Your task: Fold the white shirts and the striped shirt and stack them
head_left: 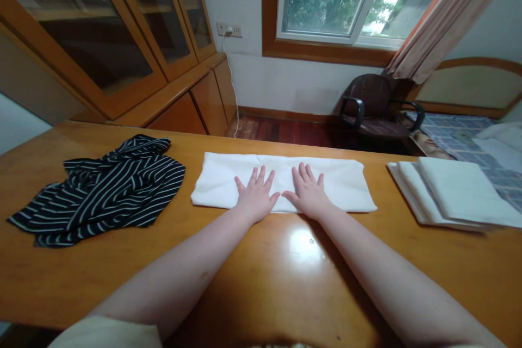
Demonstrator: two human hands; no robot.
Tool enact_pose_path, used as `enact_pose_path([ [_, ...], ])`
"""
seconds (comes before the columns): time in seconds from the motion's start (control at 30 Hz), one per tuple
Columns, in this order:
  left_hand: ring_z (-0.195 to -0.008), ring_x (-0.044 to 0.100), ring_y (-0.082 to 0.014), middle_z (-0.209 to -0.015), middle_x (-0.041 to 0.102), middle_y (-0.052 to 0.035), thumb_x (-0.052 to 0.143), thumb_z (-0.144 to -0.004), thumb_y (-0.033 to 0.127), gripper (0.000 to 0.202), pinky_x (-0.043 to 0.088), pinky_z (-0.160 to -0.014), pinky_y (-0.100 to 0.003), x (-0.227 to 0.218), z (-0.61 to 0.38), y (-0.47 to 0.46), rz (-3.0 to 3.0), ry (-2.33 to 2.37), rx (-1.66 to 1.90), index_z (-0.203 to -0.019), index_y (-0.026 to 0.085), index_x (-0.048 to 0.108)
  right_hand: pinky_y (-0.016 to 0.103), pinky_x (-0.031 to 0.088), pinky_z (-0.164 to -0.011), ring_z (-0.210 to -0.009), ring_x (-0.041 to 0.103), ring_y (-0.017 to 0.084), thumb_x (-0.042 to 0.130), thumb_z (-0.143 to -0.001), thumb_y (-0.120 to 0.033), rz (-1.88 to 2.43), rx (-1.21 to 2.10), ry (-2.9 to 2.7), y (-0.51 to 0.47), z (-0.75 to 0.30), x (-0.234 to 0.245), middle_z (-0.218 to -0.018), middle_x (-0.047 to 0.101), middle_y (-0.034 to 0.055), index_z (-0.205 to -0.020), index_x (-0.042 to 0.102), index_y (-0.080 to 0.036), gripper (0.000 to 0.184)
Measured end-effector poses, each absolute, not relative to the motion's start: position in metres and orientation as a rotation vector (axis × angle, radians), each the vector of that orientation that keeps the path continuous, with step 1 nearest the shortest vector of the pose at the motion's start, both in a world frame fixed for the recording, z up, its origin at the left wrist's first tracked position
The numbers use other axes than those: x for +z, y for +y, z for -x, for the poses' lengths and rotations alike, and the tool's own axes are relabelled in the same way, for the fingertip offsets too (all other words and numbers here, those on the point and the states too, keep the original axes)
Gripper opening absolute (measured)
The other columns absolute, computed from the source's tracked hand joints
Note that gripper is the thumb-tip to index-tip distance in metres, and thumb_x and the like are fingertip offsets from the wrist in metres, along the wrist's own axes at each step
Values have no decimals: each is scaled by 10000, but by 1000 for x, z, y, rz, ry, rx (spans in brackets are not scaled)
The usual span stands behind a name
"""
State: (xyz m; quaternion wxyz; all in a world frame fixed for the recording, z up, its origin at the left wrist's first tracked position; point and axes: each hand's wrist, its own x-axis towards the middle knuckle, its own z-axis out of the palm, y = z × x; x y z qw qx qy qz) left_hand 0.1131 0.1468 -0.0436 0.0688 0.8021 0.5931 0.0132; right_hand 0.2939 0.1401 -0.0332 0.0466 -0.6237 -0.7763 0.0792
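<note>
A glass-door cabinet (136, 27) stands at left. A white cord (231, 72) hangs from the wall socket (235, 30). A pink curtain (448, 24) borders the window (326, 0). I see a chair (372, 99) near the bed (452, 133).

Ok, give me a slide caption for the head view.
Left hand and right hand spread on folded white cloth, between striped fabric and a white stack.

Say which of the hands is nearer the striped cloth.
Left. The left hand lies to the right of the striped cloth; the right hand lies farther right.
</note>
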Motion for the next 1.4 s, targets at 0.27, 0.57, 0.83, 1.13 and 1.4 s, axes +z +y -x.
enact_pose_path([
  [0.27, -1430, 28, -339, -1570, 110, -58, 315, -893, 528, 628, 65, -1023, -724, -42, -114, 147, -2386, 1772, 30, -1475, 306, 237, 479, 102, -1135, -1432, 115, 236, 273, -934, -547, 1633, 240, -2484, 171, -255, -35, -1557, 151, 72, -1474, 270, -208, 638],
  [0.57, -1434, 12, -325, -1573, 62, -51, 258, -884, 583, 682, 79, -1033, -711, -46, -114, 147, -2360, 1742, -8, -1495, 306, 135, 427, 145, -1132, -1410, 195, 259, 261, -911, -583, 2280, 137, -2084, 172, -377, -51, -1523, 253, 140, -1467, 262, -83, 748],
  [0.83, -1361, 215, -442, -1486, 323, -187, 473, -816, 478, 659, 135, -1038, -690, -8, -167, 165, -2301, 1851, -72, -1391, 157, 431, 515, 107, -1101, -1407, 134, 358, 263, -892, -621, 2383, -45, -1976, 169, -391, -55, -1527, 190, 211, -1458, 304, -128, 751],
  [1.13, -1410, 204, -255, -1526, 284, -73, 286, -903, 566, 646, 127, -1146, -446, -52, -207, 205, -2643, 1518, 238, -1458, 235, 301, 485, 125, -1102, -1400, 164, 351, 261, -888, -643, 2418, -27, -1943, 167, -390, -52, -1528, 202, 189, -1464, 293, -193, 731],
  [1.4, -1406, 226, -246, -1522, 281, -102, 216, -926, 535, 664, 177, -1139, -402, -54, -85, 215, -2443, 1870, 122, -1470, 158, 271, 458, 121, -1117, -1411, 146, 322, 246, -873, -668, 2422, 12, -1910, 167, -392, -52, -1533, 194, 184, -1466, 271, -121, 807],
])
